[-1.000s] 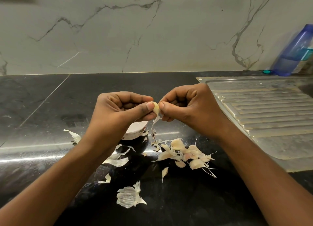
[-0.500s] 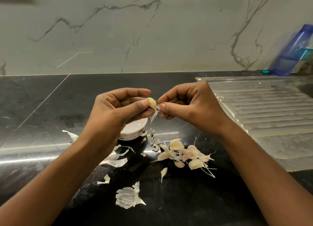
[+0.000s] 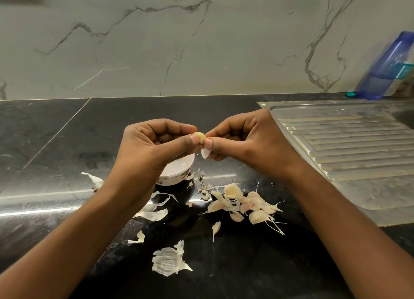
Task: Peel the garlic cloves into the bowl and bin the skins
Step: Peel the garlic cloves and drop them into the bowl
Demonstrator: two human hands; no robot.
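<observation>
Together, left hand [image 3: 152,146] and right hand [image 3: 248,139] pinch 1 garlic clove [image 3: 200,137] (skin [image 3: 205,153] dangling below).

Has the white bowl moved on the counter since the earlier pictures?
No. The bowl stays under the left hand, at the same distance from the drainboard edge.

A pale yellow garlic clove [image 3: 200,137], mostly bare, is pinched between the left hand [image 3: 154,146] and right hand [image 3: 244,142], with a white skin scrap [image 3: 205,153] hanging beneath it. A small white bowl [image 3: 177,174] is set below on the dark surface [image 3: 67,142]. Unpeeled cloves [image 3: 246,203] are heaped to its right, and papery skins [image 3: 169,261] are scattered around.
</observation>
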